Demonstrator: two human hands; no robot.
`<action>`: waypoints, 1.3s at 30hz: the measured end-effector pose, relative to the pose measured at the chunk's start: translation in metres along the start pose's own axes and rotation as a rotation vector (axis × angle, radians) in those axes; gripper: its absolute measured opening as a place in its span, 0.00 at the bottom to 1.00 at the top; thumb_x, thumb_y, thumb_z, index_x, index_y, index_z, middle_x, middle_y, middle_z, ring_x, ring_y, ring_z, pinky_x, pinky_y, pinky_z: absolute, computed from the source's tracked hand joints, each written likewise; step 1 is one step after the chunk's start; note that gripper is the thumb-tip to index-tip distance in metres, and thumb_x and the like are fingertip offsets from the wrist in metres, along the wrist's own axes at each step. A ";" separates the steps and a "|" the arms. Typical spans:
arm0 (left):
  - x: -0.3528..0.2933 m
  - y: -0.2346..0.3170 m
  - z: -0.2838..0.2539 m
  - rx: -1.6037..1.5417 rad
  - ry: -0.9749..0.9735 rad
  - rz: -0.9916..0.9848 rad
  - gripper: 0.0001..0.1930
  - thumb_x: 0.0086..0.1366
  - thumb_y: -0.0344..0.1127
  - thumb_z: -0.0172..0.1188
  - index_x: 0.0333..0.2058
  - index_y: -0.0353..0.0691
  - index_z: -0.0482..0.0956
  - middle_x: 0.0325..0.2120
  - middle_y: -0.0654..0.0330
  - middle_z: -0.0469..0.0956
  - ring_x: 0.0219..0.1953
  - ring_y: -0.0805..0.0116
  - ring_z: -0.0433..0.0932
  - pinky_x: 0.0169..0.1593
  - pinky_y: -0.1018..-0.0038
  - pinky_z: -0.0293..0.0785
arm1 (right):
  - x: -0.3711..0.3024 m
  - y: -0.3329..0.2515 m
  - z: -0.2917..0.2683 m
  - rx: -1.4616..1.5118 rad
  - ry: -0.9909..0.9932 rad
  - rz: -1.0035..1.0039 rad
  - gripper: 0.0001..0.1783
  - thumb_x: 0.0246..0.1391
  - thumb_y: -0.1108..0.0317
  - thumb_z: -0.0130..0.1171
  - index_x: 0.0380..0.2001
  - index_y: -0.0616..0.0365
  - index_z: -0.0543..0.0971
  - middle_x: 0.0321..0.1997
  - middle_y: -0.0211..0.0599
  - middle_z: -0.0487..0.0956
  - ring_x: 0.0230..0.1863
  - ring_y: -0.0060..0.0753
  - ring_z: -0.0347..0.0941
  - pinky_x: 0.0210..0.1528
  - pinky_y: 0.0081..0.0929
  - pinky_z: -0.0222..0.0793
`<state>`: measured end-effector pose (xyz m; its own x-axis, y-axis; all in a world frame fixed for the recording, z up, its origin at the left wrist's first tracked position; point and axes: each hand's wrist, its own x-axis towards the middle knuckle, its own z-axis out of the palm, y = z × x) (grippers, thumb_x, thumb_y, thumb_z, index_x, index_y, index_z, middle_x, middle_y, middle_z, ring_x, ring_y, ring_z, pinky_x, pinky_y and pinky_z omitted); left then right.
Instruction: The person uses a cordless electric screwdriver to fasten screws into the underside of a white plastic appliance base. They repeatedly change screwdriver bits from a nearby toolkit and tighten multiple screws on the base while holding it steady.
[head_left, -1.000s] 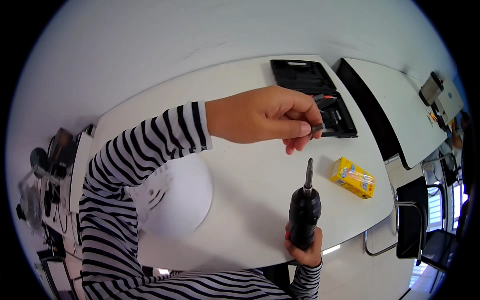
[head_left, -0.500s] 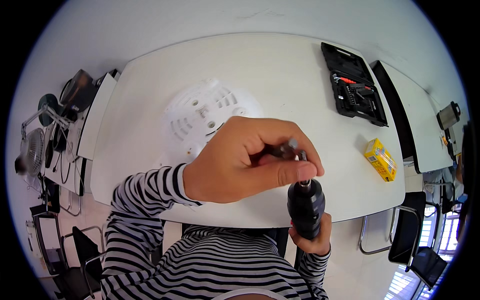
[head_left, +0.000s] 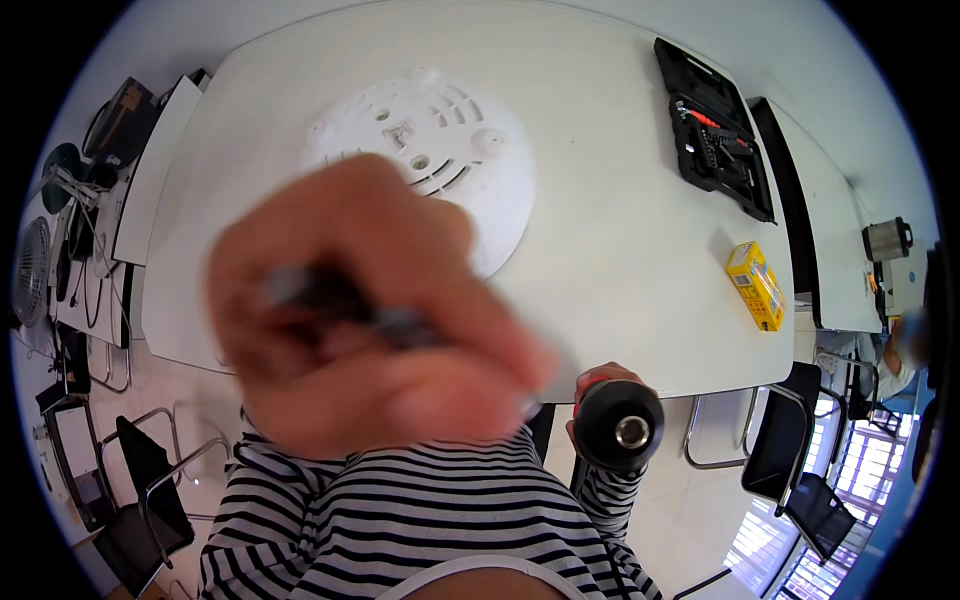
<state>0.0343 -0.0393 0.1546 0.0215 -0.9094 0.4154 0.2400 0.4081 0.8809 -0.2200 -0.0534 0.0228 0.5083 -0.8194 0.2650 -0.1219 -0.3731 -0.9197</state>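
In front of me, smeared by motion, my left hand is closed around small metal bits, dark and silver. A bright metal tip shows by its thumb. Lower right, my right hand grips a black and red power screwdriver. Its round chuck points up at me, and the socket in the middle holds no bit. A round white plastic base with vent slots and screw holes lies on the table beyond my left hand, which hides part of it.
On the white table an opened black tool case with bits and red-handled pieces lies far right. Nearer stands a yellow box. A fan sits on the left side desk, and black chairs stand around.
My left hand has drawn back left from the screwdriver's chuck, with a bit leaving it. The screwdriver has tipped so its chuck faces me. The view has shifted.
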 end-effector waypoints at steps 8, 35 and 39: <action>-0.009 -0.015 0.004 0.029 0.056 -0.304 0.12 0.52 0.36 0.62 0.22 0.33 0.72 0.18 0.61 0.73 0.17 0.83 0.58 0.20 0.85 0.52 | 0.003 -0.001 0.009 0.066 -0.042 -0.086 0.24 0.34 0.68 0.63 0.37 0.61 0.67 0.26 0.32 0.69 0.21 0.19 0.64 0.23 0.16 0.60; -0.023 -0.163 0.019 1.199 -0.232 -0.367 0.10 0.54 0.40 0.56 0.26 0.40 0.68 0.19 0.60 0.75 0.21 0.62 0.73 0.22 0.69 0.65 | -0.029 0.006 -0.019 0.051 0.262 0.260 0.25 0.23 0.73 0.59 0.33 0.67 0.71 0.26 0.37 0.74 0.24 0.25 0.68 0.30 0.20 0.64; -0.022 -0.158 0.020 1.125 -0.190 -0.327 0.08 0.56 0.37 0.54 0.30 0.40 0.68 0.18 0.60 0.73 0.20 0.64 0.71 0.23 0.71 0.65 | -0.044 0.015 -0.033 0.009 0.236 0.213 0.27 0.24 0.79 0.57 0.38 0.67 0.68 0.30 0.38 0.71 0.27 0.24 0.65 0.30 0.20 0.62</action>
<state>-0.0234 -0.0817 0.0106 -0.0494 -0.9958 0.0773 -0.7828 0.0867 0.6162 -0.2726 -0.0370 0.0070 0.2602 -0.9574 0.1251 -0.1963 -0.1793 -0.9640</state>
